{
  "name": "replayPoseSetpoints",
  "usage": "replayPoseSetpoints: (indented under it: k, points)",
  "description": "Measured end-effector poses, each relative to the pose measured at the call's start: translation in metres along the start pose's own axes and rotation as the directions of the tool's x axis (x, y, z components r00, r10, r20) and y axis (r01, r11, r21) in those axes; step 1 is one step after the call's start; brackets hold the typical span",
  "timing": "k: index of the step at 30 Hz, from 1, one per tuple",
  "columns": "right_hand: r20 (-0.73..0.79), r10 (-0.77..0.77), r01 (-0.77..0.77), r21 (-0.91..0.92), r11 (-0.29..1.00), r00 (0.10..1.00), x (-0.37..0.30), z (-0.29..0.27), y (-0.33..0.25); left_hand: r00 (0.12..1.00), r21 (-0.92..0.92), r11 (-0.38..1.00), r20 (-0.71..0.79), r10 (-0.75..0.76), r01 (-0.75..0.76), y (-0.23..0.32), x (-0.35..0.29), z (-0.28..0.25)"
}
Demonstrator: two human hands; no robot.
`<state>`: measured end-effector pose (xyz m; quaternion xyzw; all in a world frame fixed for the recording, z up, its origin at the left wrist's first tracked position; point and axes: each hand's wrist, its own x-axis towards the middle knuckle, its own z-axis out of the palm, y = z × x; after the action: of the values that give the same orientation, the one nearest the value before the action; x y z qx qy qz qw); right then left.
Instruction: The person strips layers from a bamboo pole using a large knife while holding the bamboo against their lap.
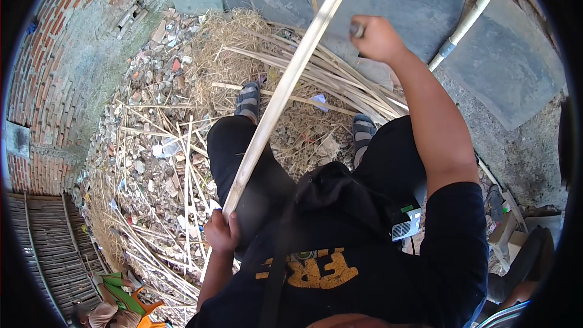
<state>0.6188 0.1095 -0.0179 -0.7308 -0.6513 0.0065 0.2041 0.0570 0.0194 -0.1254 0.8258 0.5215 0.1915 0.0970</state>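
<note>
A long, pale bamboo strip (285, 88) slants across the middle, from beside my left thigh up toward the grey sheets. My left hand (222, 231) is closed round its lower end, with the thumb along it. Raised to the right of the strip's upper part, my right hand (379, 39) makes a fist apart from it. From that fist pokes the rounded, grey-brown end of a handle (357, 29). A little dark edge shows under the fist, but the rest of this tool is hidden and its kind cannot be made out.
Split bamboo strips (340, 79) lie piled beyond my sandalled feet. Thin slivers (188, 188) and rubble cover the ground at left, below a brick wall (61, 79). A pale pipe (470, 18) crosses the upper right. Other people (115, 304) are at the lower left and lower right.
</note>
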Motion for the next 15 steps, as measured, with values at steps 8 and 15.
replayPoseSetpoints:
  k: [8, 15]
  points:
    - [-0.133, 0.248, -0.254, -0.031, 0.967, 0.960, -0.010, -0.026, -0.002, 0.992, -0.020, 0.999, 0.117, -0.048, 0.051, 0.009, 0.008, -0.020]
    - [-0.142, 0.191, -0.193, 0.005, 0.981, 0.971, -0.016, -0.028, -0.005, 0.782, -0.389, 0.757, 0.570, -0.250, 0.525, 0.011, 0.029, -0.046]
